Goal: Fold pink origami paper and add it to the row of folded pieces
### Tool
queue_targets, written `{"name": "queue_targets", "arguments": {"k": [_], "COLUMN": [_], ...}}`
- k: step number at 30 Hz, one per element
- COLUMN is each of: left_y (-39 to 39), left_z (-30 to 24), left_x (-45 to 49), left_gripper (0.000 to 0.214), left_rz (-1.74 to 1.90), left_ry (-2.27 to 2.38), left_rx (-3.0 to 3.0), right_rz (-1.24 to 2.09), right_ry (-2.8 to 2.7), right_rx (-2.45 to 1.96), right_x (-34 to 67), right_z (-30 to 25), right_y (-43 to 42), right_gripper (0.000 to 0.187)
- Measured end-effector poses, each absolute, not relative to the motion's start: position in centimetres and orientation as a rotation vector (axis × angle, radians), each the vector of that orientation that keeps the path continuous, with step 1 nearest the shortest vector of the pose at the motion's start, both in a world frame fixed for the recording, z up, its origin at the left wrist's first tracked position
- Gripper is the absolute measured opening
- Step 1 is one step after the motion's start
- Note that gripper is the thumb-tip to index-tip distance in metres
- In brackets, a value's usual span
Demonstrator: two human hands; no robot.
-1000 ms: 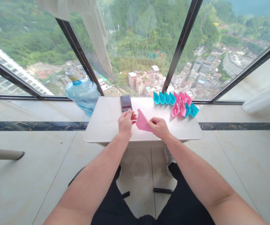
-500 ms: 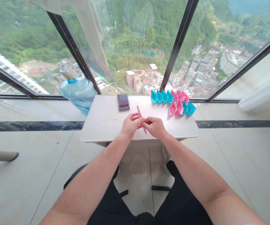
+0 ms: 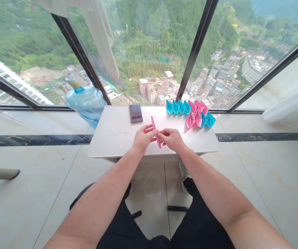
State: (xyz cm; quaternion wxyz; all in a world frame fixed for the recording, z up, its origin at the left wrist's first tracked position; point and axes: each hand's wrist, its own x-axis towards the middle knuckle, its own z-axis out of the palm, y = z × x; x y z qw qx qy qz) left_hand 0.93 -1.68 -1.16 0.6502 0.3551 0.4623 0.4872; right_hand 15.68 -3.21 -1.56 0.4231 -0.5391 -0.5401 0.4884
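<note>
From the head camera, we hold a pink paper (image 3: 155, 130) edge-on above the near middle of a small white table (image 3: 112, 138). Our left hand (image 3: 142, 138) grips it from 9 o'clock, fingers together and clamped on the sheet; our right hand (image 3: 172, 139) pinches it from 3 o'clock, thumb and fingers closed on the same fold. The paper stands nearly upright between the two hands, its top tip pointing toward 12 o'clock.

At 11 o'clock of the hands a dark phone (image 3: 135, 113) lies flat at the table's far edge. At 1 o'clock a row of folded paper boats (image 3: 190, 112), blue and pink, sits bunched together along the far right side, well apart from our hands. Off the table at 10 o'clock a blue water jug (image 3: 86, 102) stands on the floor against the window (image 3: 151, 52).
</note>
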Motion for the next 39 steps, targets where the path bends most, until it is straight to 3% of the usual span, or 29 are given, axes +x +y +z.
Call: {"name": "queue_targets", "arguments": {"k": [5, 8, 17, 21, 25, 31, 36, 39], "left_y": [-1.6, -1.5, -2.0, -2.1, -1.9, -1.7, -2.3, -2.5], "left_z": [-1.3, -1.6, -2.9, -3.1, -3.4, -3.2, -3.0, -3.1], "left_x": [0.9, 1.0, 1.8, 1.9, 1.7, 1.5, 1.9, 2.2], "left_gripper": [0.052, 0.051, 0.046, 0.031, 0.037, 0.039, 0.03, 0.031], "left_rz": [1.094, 1.094, 1.038, 1.06, 1.101, 1.167, 1.121, 1.148], "left_ry": [1.061, 1.066, 1.172, 1.221, 1.261, 1.318, 1.346, 1.387], "left_rx": [0.811, 0.845, 1.094, 1.216, 1.251, 1.118, 1.284, 1.262], "right_rz": [1.165, 0.966, 0.438, 0.434, 0.515, 0.717, 0.622, 0.574], "right_ry": [-1.372, -1.465, -1.844, -1.842, -1.792, -1.687, -1.705, -1.733], "right_rx": [-1.387, -1.448, -1.714, -1.812, -1.797, -1.567, -1.728, -1.775], "right_x": [15.8, 15.8, 14.9, 15.0, 15.5, 15.9, 15.5, 15.3], "right_z": [-1.8, -2.1, -1.0, -1.1, -1.8, -2.4, -1.9, -1.7], "right_y": [-3.1, -3.1, -4.0, -3.7, -3.3, -3.2, -3.3, -3.3], "right_gripper": [0.025, 0.02, 0.03, 0.025, 0.025, 0.042, 0.022, 0.021]}}
